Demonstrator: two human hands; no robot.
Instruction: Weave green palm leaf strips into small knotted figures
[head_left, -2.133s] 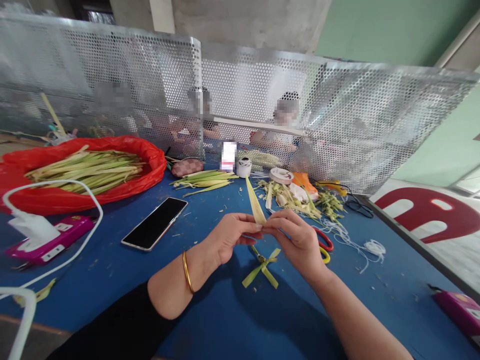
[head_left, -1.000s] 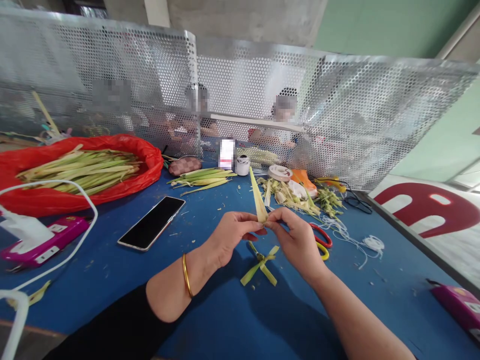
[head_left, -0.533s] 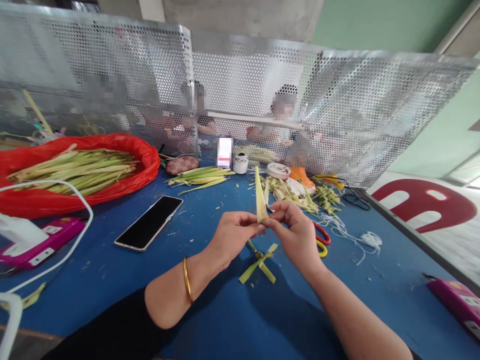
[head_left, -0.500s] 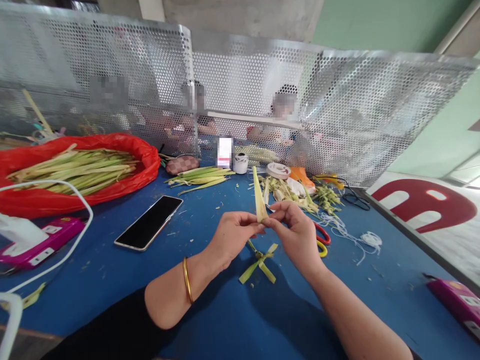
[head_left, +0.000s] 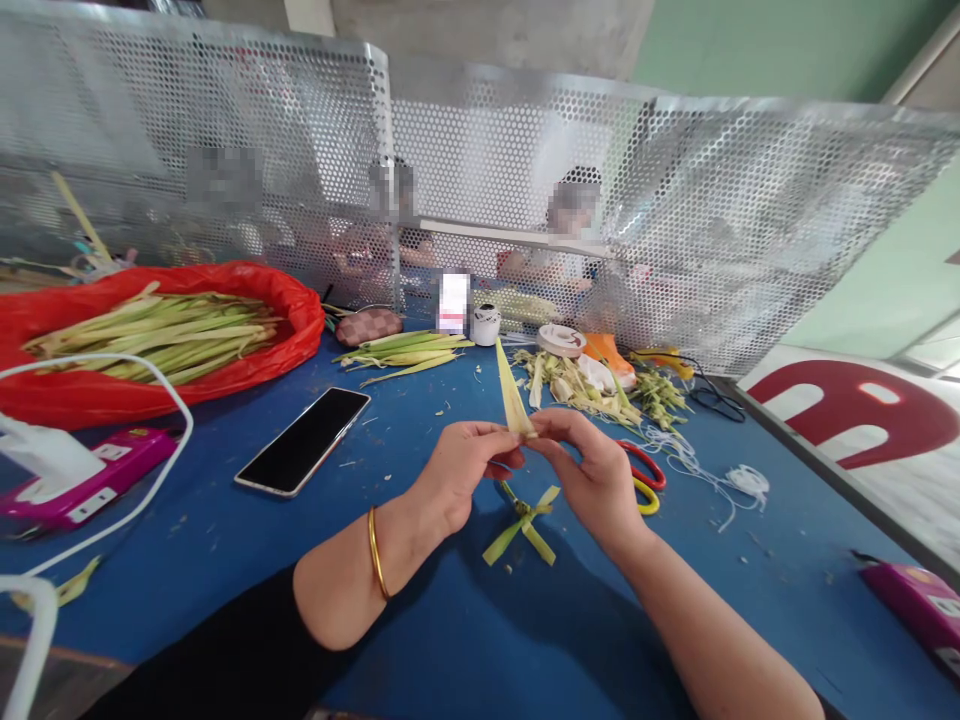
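Note:
Between my hands stands a pale yellow-green leaf strip [head_left: 511,392], its pointed tip up and away from me. My left hand [head_left: 474,462] pinches its lower end from the left, thumb against fingers. From the right, my right hand [head_left: 589,470] pinches the same end, so the fingertips nearly meet. On the table below them lies a small cross-shaped piece of knotted green leaf [head_left: 529,522]. Scissors [head_left: 646,480] with red and yellow handles lie just beyond my right hand, partly hidden by it.
A red plastic bag [head_left: 304,330] of long leaves is at the left. A phone [head_left: 304,440], a leaf bundle [head_left: 409,352], a tape roll [head_left: 561,340], leaf scraps [head_left: 574,385] and white string [head_left: 742,482] lie on the blue table [head_left: 420,650]. Behind is a perforated metal screen [head_left: 495,130], with people beyond.
The leaf strip's tip has tilted to the left, and its lower end is pinched more narrowly. Both hands stay close together; the whole view has shifted slightly.

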